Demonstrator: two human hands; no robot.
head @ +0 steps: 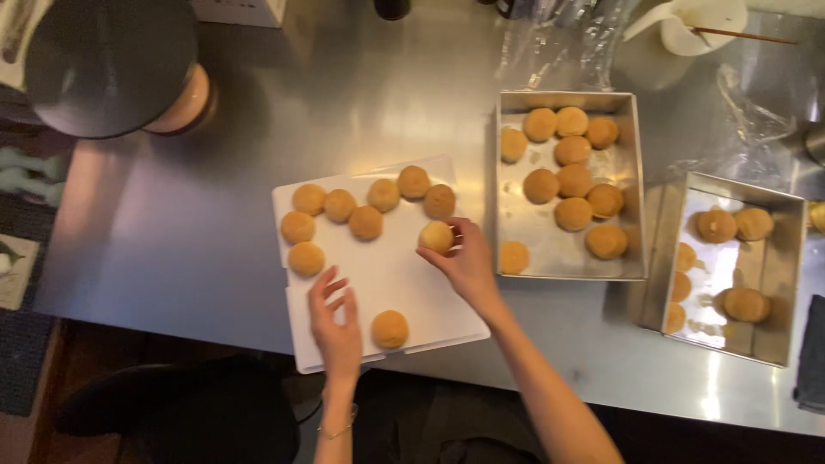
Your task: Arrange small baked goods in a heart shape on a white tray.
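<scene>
Pinching a round golden bun, right hand, smooth white board, steel tray

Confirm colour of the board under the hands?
White, plain; board shows clearly in the head view.

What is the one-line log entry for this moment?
right hand: holds bun over white board | left hand: flat on board, empty | metal tray: buns

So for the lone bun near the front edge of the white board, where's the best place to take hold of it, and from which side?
Probably from straight above, fingertips around the rounded sides of the bun, low, near its base. It sits alone on the white board with open space all round, so no neighbour blocks the fingers. The left hand lies just beside it, nearest; the right hand is on another bun.
</scene>
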